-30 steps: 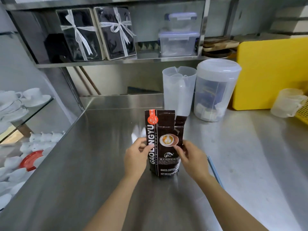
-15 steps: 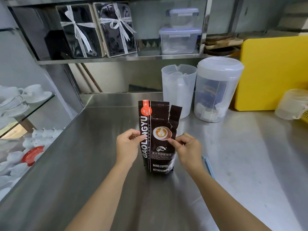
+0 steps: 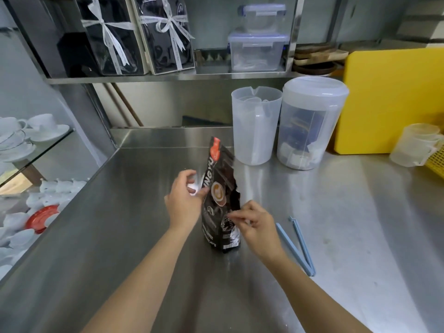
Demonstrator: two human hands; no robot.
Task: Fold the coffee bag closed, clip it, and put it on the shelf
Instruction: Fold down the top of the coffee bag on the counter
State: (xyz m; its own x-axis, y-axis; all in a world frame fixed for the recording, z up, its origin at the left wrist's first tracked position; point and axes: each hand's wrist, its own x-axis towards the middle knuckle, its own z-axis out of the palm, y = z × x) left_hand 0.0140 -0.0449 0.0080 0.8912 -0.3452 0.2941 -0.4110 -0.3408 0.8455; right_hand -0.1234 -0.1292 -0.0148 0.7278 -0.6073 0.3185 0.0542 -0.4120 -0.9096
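Observation:
A dark brown coffee bag (image 3: 219, 195) with an orange label stands on the steel counter (image 3: 120, 236), turned and leaning back, its torn top open. My left hand (image 3: 185, 200) pinches the bag's left edge at mid height. My right hand (image 3: 254, 223) pinches its right side lower down. A long light-blue bag clip (image 3: 298, 246) lies open on the counter just right of my right hand. The steel shelf (image 3: 168, 76) runs above the counter's back.
On the shelf stand two ribboned black gift boxes (image 3: 137, 37) and stacked clear containers (image 3: 258, 50). A clear jug (image 3: 254, 123), a lidded tub (image 3: 312, 121) and a yellow board (image 3: 394, 99) stand behind the bag. White cups (image 3: 28, 133) sit on glass shelves left.
The bag has been turned from face-on to edge-on and tilted back. My right hand has dropped lower on its side. The blue clip has come into full view.

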